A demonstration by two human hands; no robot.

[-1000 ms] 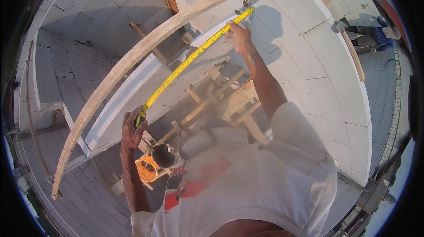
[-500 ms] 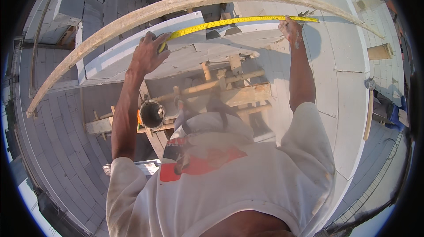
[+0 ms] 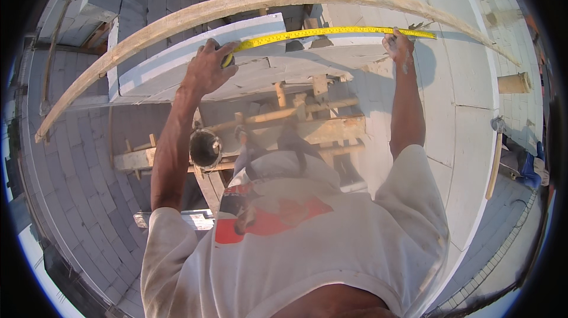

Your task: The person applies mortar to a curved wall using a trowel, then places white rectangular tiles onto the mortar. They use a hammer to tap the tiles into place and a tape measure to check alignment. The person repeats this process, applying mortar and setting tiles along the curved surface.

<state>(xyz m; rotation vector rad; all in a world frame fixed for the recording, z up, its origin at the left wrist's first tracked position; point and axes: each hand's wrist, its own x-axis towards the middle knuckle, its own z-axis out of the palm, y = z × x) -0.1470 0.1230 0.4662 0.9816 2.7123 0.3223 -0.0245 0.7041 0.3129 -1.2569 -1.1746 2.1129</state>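
My left hand (image 3: pixel 208 67) grips the black-and-yellow tape measure case (image 3: pixel 228 59) at the left end of the extended yellow blade (image 3: pixel 324 30), over a white block ledge (image 3: pixel 189 70). The blade runs almost level across the ledge to the block wall (image 3: pixel 452 84) on the right. My right hand (image 3: pixel 399 47) has its fingers closed on the blade a little short of its far end. A long pale wooden batten (image 3: pixel 177 23), bowed by the lens, spans just beyond the tape.
Below me are timber scaffold members (image 3: pixel 316 125) and a dark bucket (image 3: pixel 206 148). A wooden-handled tool (image 3: pixel 493 176) lies along the right wall's edge. Beyond it, partly visible, is another person (image 3: pixel 526 170). Short timbers (image 3: pixel 512 83) jut near that wall; more block walls (image 3: pixel 77 199) surround the area.
The tape has gone from a steep diagonal to almost level as the view turned. My left hand has risen onto the block ledge, still on the case; my right hand stays on the blade.
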